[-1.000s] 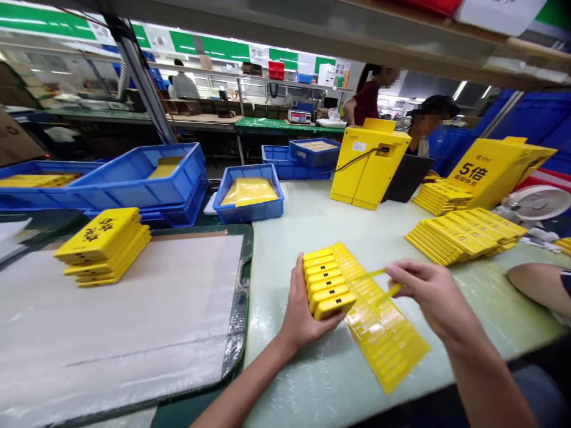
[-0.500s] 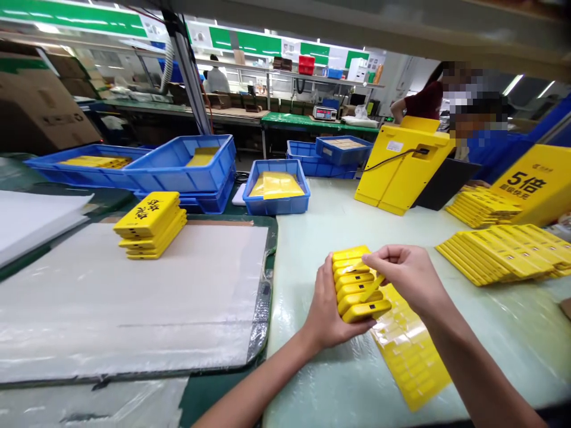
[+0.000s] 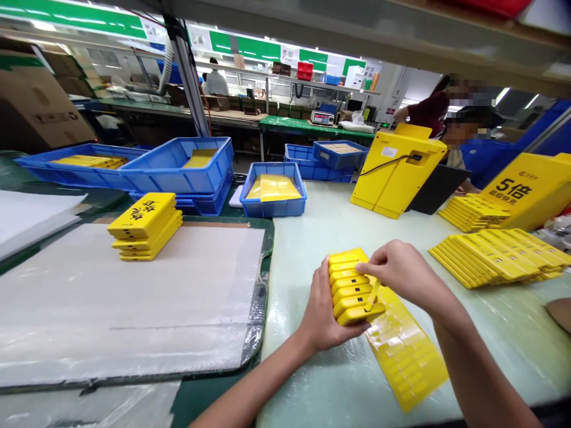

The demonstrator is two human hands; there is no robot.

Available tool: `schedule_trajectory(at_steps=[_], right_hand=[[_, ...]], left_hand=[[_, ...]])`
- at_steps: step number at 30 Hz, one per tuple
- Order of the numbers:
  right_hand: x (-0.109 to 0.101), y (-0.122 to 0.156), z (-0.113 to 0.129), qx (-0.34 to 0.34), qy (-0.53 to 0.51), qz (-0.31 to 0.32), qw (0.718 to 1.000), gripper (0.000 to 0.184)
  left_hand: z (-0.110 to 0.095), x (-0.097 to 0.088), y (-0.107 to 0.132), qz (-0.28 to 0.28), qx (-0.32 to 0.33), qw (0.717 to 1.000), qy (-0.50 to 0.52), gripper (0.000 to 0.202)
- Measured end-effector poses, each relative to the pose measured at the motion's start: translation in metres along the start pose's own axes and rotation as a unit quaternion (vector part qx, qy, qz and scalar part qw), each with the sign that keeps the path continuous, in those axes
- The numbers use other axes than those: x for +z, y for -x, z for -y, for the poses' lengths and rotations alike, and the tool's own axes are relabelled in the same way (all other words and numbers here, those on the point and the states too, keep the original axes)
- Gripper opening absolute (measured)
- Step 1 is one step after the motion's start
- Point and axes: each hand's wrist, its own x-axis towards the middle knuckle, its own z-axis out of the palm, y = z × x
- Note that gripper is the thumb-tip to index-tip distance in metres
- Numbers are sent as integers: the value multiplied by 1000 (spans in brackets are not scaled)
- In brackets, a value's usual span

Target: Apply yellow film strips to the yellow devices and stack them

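Observation:
My left hand (image 3: 323,309) is wrapped round a row of several yellow power banks (image 3: 350,294), holding them tilted above the table with their narrow ends towards me. Small dark ports show on some of these ends. My right hand (image 3: 401,276) is closed in a pinch, its fingertips against the end of one of the farther power banks. A thin yellow sticker strip (image 3: 373,294) hangs from these fingers across the nearer power banks. Below the hands lies a yellow sticker sheet (image 3: 413,368) with rows of small oblong labels, its far end partly hidden.
Several more power banks stand stacked (image 3: 145,226) on the white-covered board (image 3: 178,297). Yellow slabs (image 3: 495,255) lie in rows on the right. Blue bins (image 3: 274,205) and a yellow case (image 3: 392,172) stand behind; two people are at the back right.
My right fingertips have shifted slightly along the row of power banks, and the loose strip now hangs nearer the front one. My left hand keeps its hold. The camera view has moved a little.

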Motion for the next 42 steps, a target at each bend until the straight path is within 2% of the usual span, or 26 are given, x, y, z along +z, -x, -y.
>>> schedule_trajectory(at_steps=[2,5,9,12,18,25,28,30,31,33,34,36,38,39,40,42], right_hand=[[-11,4,-8,-10,-116,36,993,33],[-15,11,-13,4,-305,42,952,46],[1,17,-3,61,-375,-18,925,42],[12,18,7,81,-383,-56,918,35],[17,21,17,81,-367,-62,924,26],[21,17,11,50,-276,-57,958,22],[19,14,8,34,-200,-41,978,15],[16,10,6,17,-97,-35,995,11],[15,7,4,10,-40,-46,998,14],[15,1,0,-7,27,-79,996,34],[16,-1,-3,-14,17,-76,997,48],[19,-4,-12,-17,-87,-8,996,71],[25,-5,-28,-17,-228,56,972,76],[27,-4,-41,-11,-276,41,960,71],[29,-1,-57,0,-294,-10,956,62],[32,10,-95,50,-222,-140,964,39]], left_hand=[[1,0,0,0,0,1000,1,141],[1,-1,-1,1,1,1000,-3,141],[0,-1,-1,5,-5,1000,-4,141],[-1,-2,-1,6,-12,1000,5,143],[-2,-2,-1,10,-27,1000,4,143],[-2,-1,0,14,-13,1000,-7,142],[-3,-1,0,15,-20,1000,-12,144],[-3,-1,-1,15,-25,999,-16,145],[-3,-1,-1,15,-25,999,-17,145],[-1,-2,-2,13,-22,1000,-16,144],[0,-2,-3,14,-20,1000,-14,143],[3,-2,-3,18,-16,1000,-15,141],[6,-3,-4,20,-14,999,-22,139],[7,-3,-4,18,-12,999,-25,137],[9,-3,-5,13,-10,999,-28,137],[10,-3,-8,4,-8,1000,-29,134]])
